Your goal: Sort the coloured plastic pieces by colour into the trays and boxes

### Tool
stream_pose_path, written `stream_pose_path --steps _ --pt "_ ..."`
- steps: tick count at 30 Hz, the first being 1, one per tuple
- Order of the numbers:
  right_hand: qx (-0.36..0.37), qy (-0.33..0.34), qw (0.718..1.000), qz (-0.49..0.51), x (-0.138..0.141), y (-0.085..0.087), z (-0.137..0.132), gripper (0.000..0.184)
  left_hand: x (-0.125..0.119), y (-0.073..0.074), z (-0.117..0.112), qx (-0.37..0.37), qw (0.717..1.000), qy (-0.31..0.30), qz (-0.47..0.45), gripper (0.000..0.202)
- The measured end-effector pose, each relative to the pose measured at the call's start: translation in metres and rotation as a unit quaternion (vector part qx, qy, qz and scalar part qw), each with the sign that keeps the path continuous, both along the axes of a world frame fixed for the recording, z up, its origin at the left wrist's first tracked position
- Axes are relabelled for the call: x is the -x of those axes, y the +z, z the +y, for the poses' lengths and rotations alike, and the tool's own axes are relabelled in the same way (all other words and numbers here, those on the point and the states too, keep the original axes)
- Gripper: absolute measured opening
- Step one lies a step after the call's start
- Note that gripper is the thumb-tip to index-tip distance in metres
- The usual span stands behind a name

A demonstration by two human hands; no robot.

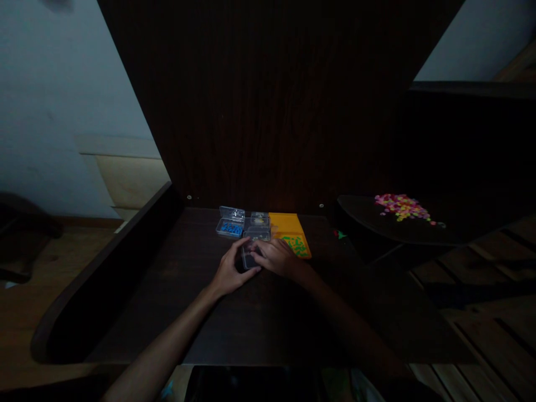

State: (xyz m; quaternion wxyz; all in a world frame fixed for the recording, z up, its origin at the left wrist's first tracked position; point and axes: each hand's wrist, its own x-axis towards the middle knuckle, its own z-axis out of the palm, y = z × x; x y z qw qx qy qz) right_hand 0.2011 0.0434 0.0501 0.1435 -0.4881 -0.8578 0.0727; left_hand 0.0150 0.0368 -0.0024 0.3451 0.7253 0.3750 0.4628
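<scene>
A small clear plastic box [248, 262] with its lid raised lies on the dark wooden desk [234, 329]. My left hand [230, 272] grips it from the left, fingers at the far side and thumb at the near side. Over the box, my right hand [275, 258] has its fingers bent together at the tips; whatever they pinch is too small or hidden to make out. Right beside that hand, an open yellow box [288, 223] contains small green pieces [298, 245]. Behind the left hand, another open clear box [221, 229] contains blue pieces [231, 228].
Another clear case [260, 219] stands at the back, between the blue pieces and the yellow box. A small red and green item [340, 234] lies on the right. Pink and yellow pieces [404, 207] are heaped on a side shelf [360, 215]. A raised side panel [113, 268] borders the left.
</scene>
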Motion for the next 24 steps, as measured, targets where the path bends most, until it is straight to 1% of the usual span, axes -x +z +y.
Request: stream_pose_path --steps 2,5,9,13,17,20,22,24 --pt "0.011 0.001 1.0 -0.025 0.003 0.0 0.002 0.023 -0.002 0.0 -0.001 0.024 0.999 -0.017 -0.039 0.074" --pt "0.049 -0.003 0.998 -0.051 0.005 0.002 0.005 0.023 -0.006 0.002 -0.003 0.066 0.992 -0.037 -0.1 0.075" --pt "0.071 -0.001 0.996 -0.048 0.004 0.008 0.008 0.026 -0.009 0.006 -0.003 0.107 0.981 -0.052 -0.151 0.077" --pt "0.059 -0.007 0.998 0.007 -0.004 0.017 0.01 0.029 -0.007 0.009 -0.002 0.135 0.971 -0.05 -0.192 0.078" --pt "0.051 -0.009 0.995 0.091 -0.024 0.026 0.006 0.02 -0.005 0.011 0.001 0.146 0.968 -0.04 -0.202 0.081" --pt "0.081 0.002 0.99 0.113 -0.046 0.02 -0.005 0.017 -0.004 0.011 0.002 0.135 0.972 -0.028 -0.192 0.084" --pt "0.094 0.007 0.99 0.106 -0.06 0.009 -0.017 0.015 -0.003 0.01 0.003 0.126 0.974 -0.025 -0.189 0.085" --pt "0.152 0.001 0.985 0.085 -0.069 -0.004 -0.028 0.021 -0.002 0.008 0.004 0.123 0.974 -0.023 -0.19 0.086"
